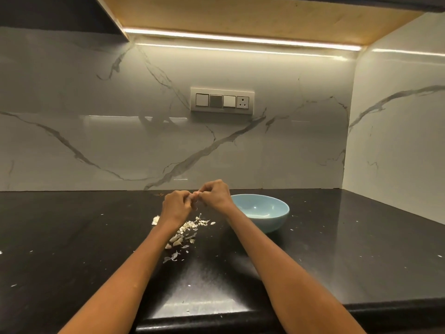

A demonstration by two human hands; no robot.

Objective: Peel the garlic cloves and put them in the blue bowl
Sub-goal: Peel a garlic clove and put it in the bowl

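Garlic clove (195, 194), mostly hidden, sits pinched between both hands above the black counter (337, 249), just left of the blue bowl (262, 214). Left hand (175, 207) and right hand (215, 194) each curl their fingers around it. Papery skins and cloves (186, 233) lie scattered on the counter below the hands.

- Dim, warm scene; long LED strip light (240, 41) under the wooden cabinet is the main source.
- Strip glare streaks the glossy white marble backsplash (120, 116).
- Sheen patch on the black stone bench (72, 237) near its front edge.
- Wide-angle bowing at the edges; slightly soft overall.
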